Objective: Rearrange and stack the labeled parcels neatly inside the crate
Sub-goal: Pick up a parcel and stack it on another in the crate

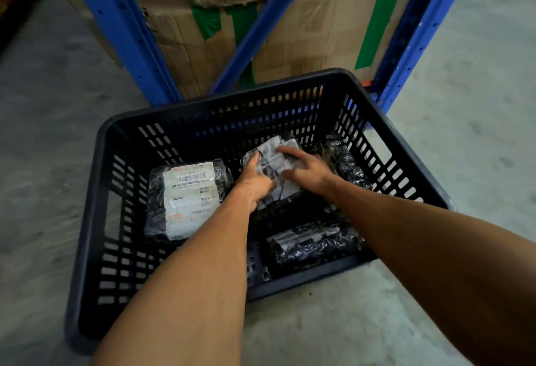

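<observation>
A black slatted plastic crate (pixel 179 110) stands on the concrete floor. Both hands grip one black-wrapped parcel with a white label (pixel 274 158) in the crate's middle: my left hand (pixel 255 183) on its left edge, my right hand (pixel 304 170) on top and to the right. A second parcel with a clear white barcode label (pixel 188 197) lies flat at the left. A third parcel (pixel 313 242) lies against the near right wall. Another black-wrapped parcel (pixel 345 162) rests along the right wall, partly hidden by my right forearm.
A blue steel rack (pixel 124 26) with diagonal braces rises just behind the crate. Large cardboard boxes with green tape (pixel 316 29) fill the rack. Grey concrete floor (pixel 470 98) surrounds the crate on the left, right and near side.
</observation>
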